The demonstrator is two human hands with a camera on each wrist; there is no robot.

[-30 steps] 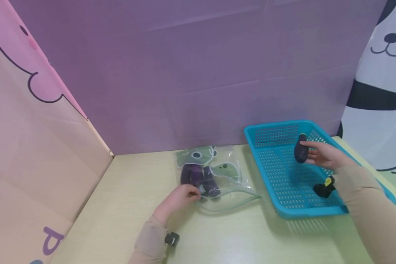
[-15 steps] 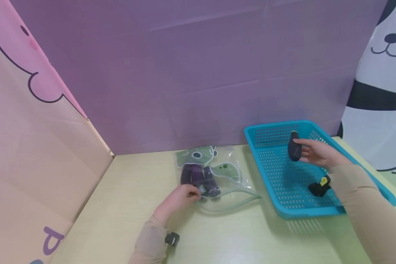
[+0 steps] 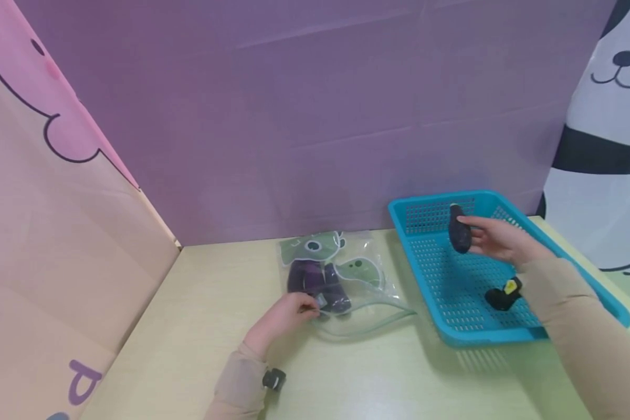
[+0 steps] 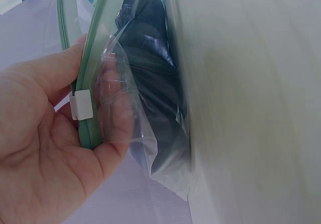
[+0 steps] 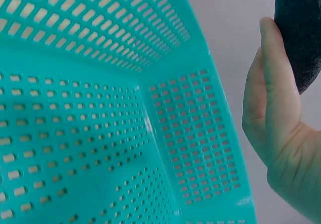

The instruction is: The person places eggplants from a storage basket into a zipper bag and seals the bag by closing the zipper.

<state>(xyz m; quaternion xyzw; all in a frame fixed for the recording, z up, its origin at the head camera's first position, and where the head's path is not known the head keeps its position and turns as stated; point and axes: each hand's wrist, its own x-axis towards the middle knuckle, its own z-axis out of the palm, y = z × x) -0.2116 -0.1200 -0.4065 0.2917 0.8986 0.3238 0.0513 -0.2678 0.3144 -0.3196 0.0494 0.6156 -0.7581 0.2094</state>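
My left hand point(image 3: 289, 315) pinches the open mouth of a clear slider zip bag point(image 3: 388, 280) that lies on the table. In the left wrist view the thumb and fingers hold the green zip strip point(image 4: 91, 58) beside its white slider point(image 4: 82, 105). Inside the bag lie several dark purple, long things point(image 3: 336, 291). My right hand point(image 3: 501, 239) grips a dark purple eggplant point(image 3: 459, 230) with a pale tip, held upright above the blue basket. In the right wrist view the eggplant point(image 5: 301, 33) is partly cut off by the frame.
The blue perforated basket point(image 3: 437, 306) stands at the table's right. A purple backdrop point(image 3: 294, 146) rises behind. A black wrist camera point(image 3: 504, 294) hangs under the right wrist over the basket; another wrist camera point(image 3: 274, 379) sits at the left wrist.
My right hand has moved left over the basket with the eggplant, which now leans slightly more. The left hand and the bag have stayed in place.
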